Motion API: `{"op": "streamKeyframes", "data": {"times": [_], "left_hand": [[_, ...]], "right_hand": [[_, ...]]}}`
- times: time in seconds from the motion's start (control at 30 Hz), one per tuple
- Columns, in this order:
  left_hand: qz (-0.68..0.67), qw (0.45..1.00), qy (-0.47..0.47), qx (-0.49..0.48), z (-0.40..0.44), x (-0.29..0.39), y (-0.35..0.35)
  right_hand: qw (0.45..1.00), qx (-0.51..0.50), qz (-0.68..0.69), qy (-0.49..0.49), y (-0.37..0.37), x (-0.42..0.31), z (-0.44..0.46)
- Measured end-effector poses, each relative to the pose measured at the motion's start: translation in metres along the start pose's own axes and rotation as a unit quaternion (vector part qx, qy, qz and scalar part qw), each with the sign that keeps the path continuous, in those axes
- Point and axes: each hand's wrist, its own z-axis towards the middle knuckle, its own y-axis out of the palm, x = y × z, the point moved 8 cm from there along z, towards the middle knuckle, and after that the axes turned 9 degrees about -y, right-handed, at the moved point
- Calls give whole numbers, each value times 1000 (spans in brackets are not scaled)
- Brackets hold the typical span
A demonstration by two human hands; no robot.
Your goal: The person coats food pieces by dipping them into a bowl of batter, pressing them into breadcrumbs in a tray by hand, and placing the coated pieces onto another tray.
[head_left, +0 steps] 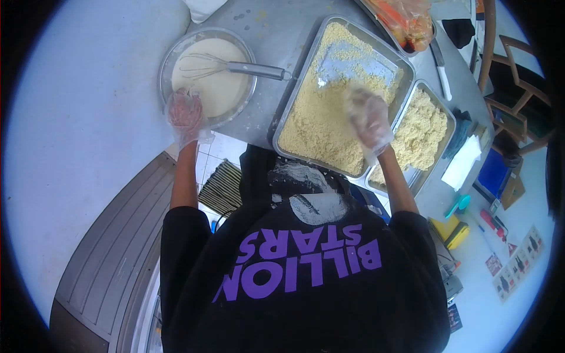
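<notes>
Black T-shirt (306, 253) closest to lens. Work looks midway: pale liquid (223, 96) reads mixed, whisk (256, 70) idle in it; what's left doesn't show. Large metal tray (328, 75) sits right of round steel bowl (169, 70), dry yellow crumbs (309, 132) unevenly spread. Hands gloved, well apart: left hand (186, 115) at bowl's near edge, right hand (369, 119) blurred over tray; can't tell either grip. Clumpier crumbs in smaller tray (415, 177) alongside, on grey tabletop (265, 35).
</notes>
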Motion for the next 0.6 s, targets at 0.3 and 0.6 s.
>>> {"op": "streamKeyframes", "data": {"times": [0.3,0.6], "left_hand": [[29,997,59,34,-5,-10,9],[3,998,-31,-53,3,-10,12]], "right_hand": [[931,105,-296,188,24,2,36],[965,123,-174,155,20,26,28]]}}
